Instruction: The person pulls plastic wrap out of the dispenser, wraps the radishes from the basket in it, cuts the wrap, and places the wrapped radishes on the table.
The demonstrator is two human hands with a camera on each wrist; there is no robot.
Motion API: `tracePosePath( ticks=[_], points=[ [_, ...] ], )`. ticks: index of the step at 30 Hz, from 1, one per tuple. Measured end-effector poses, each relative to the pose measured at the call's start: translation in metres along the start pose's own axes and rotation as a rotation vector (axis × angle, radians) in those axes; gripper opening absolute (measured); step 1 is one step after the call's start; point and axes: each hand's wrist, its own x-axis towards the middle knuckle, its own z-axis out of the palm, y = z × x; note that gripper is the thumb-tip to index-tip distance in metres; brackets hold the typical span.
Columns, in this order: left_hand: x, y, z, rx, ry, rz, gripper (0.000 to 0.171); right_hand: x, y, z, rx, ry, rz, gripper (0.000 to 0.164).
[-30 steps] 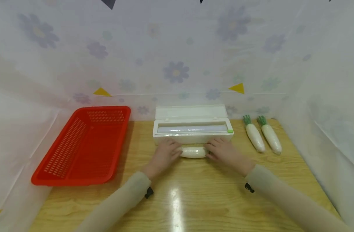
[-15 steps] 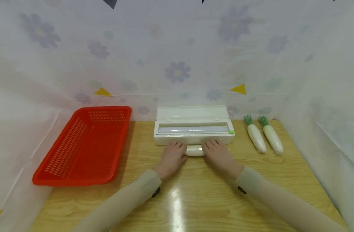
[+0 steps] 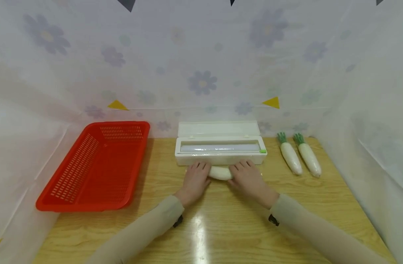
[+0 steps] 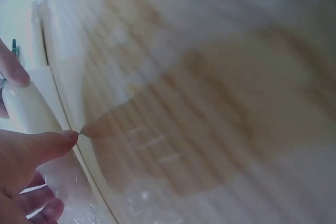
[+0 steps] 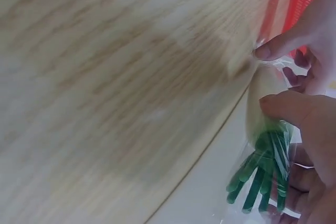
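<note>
A white radish [image 3: 220, 173] with green leaf stubs [image 5: 265, 163] lies crosswise before the cling film dispenser [image 3: 221, 158], with clear film around it. My left hand [image 3: 196, 179] grips its left end, fingers over the far side and thumb [image 4: 52, 144] on the near side. On the leafy right end, my right hand [image 3: 249, 180] holds the radish the same way, its thumb [image 5: 286, 106] on the wrapped body. Film [image 5: 236, 182] spreads past the leaves in the right wrist view. In the head view, the hands cover both ends of the radish.
The dispenser's lid [image 3: 219, 129] stands raised, showing the film roll [image 3: 220, 147]. Two more white radishes [image 3: 291, 158] lie side by side at the right. A red plastic basket [image 3: 132, 183] stands at the left. Floral cloth [image 3: 201, 106] encloses the wooden table's [image 3: 234, 234] back and sides.
Both hands have come closer together along the radish and now cover more of its ends. Less of its middle shows between them. The basket, dispenser and other radishes stay put.
</note>
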Motion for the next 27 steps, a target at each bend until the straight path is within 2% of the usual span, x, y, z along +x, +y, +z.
tracePosePath(
  ticks=[4,10,14,18,23,27],
  points=[
    [0.001,0.001,0.001,0.022,0.035,0.006,0.041,-0.003,-0.002,0.001,0.068,-0.013,0.042,0.038],
    [0.003,0.002,-0.004,0.034,0.089,0.024,0.024,-0.006,0.001,0.007,0.212,-0.106,0.108,0.040],
    [0.003,0.005,-0.010,0.080,0.044,0.035,0.025,-0.008,0.009,0.017,0.285,-0.143,0.148,0.046],
    [0.002,0.007,-0.014,0.112,-0.011,0.021,0.032,-0.008,0.015,0.023,0.295,-0.143,0.117,0.047],
    [0.003,0.008,-0.017,0.110,-0.060,0.010,0.035,-0.007,0.020,0.021,0.293,-0.147,0.081,0.047],
    [0.003,0.008,-0.018,0.077,-0.057,0.019,0.034,-0.007,0.023,0.020,0.303,-0.134,0.059,0.047]
  ],
)
